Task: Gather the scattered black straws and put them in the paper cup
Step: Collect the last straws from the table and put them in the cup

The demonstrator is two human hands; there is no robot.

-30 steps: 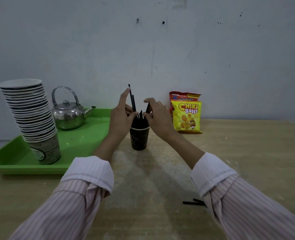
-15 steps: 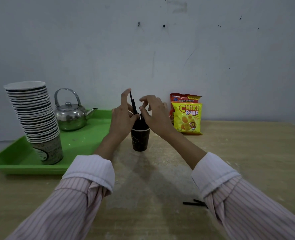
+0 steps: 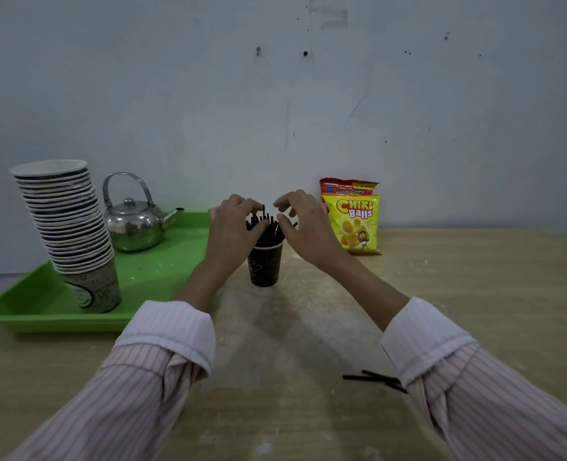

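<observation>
A dark paper cup [image 3: 265, 266] stands upright on the wooden table [image 3: 475, 294], a bunch of black straws [image 3: 266, 227] sticking out of its mouth. My left hand [image 3: 234, 229] curls against the bunch from the left, fingertips touching the straw tops. My right hand [image 3: 303, 221] hovers at the right of the bunch with fingers bent and apart, thumb near the straws. A few loose black straws [image 3: 372, 378] lie on the table near my right sleeve, partly hidden by it.
A green tray [image 3: 149, 277] at the left holds a tall leaning stack of paper cups [image 3: 67, 227] and a steel kettle [image 3: 132, 221]. Two snack bags [image 3: 353, 216] lean on the wall right of the cup.
The long straw that stood high in my left hand has gone down into the cup. Both hands have lowered and closed in over the straw tops.
</observation>
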